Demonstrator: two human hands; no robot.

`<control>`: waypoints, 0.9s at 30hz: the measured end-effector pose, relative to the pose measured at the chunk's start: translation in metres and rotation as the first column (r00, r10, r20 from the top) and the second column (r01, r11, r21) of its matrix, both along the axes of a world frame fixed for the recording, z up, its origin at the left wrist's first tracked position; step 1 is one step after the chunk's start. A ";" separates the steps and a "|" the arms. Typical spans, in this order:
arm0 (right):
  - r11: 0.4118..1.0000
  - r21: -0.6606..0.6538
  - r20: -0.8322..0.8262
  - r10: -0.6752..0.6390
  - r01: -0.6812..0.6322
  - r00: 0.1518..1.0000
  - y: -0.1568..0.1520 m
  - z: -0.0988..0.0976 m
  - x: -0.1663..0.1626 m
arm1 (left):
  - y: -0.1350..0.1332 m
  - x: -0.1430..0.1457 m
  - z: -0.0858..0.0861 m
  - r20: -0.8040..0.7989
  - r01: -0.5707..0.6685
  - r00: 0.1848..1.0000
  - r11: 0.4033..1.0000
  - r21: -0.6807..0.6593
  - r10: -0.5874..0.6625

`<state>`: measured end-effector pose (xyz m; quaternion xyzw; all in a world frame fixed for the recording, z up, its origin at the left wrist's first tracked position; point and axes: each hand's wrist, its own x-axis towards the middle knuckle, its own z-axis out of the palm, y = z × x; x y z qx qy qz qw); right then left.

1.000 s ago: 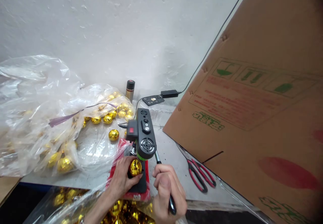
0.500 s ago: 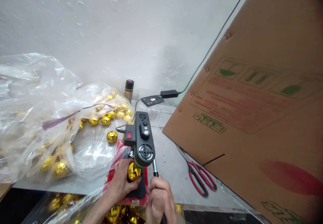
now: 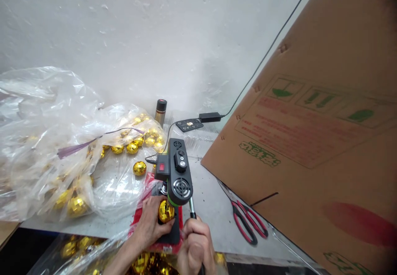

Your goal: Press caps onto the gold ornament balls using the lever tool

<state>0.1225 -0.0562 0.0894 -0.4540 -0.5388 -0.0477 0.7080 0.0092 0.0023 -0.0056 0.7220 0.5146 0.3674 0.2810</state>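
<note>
Nearest, below the front edge of the bench [image 3: 211, 200], gold faceted balls [image 3: 141, 262] lie heaped in and under clear plastic. Just above them, the right hand [image 3: 197, 242] has its fingers wrapped around the dark grip of a lever [image 3: 191, 206], whose metal shaft runs up beside a small black machine [image 3: 180, 175]. To its left, the left hand [image 3: 150, 221] has its fingers clamped on a gold ball [image 3: 166, 211], thumb on the near side, holding it over the machine's black base and right beneath the front end of its head. A red sheet [image 3: 133, 224] lies under the base and shows on both sides of it. To the right, scissors [image 3: 248, 221] with red and black handles rest on the bench, near a large brown cardboard box [image 3: 297, 151] with green and red printing. Beyond the left hand, a loose gold ball [image 3: 139, 168] sits near a spread of clear plastic bag [image 3: 40, 105] with more balls inside and a purple ribbon [image 3: 77, 147] across it. Farther back stand a dark-capped bottle [image 3: 160, 111], a flat black plate [image 3: 190, 125] and a black power adapter [image 3: 210, 117], its cord rising along the pale wall [image 3: 149, 39].
</note>
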 end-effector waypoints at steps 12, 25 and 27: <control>0.999 -0.041 0.023 0.019 -0.018 1.000 -0.004 0.008 0.000 | 0.002 0.001 0.004 0.010 0.015 1.000 1.000 0.005 -0.015; 0.996 0.076 0.184 0.026 -0.041 0.983 0.007 -0.014 0.014 | 0.005 0.004 0.006 -0.006 0.001 1.000 1.000 0.012 -0.001; 0.995 0.084 0.220 0.028 -0.048 0.975 0.008 -0.017 0.016 | 0.004 0.004 0.005 -0.010 0.002 1.000 1.000 0.007 -0.002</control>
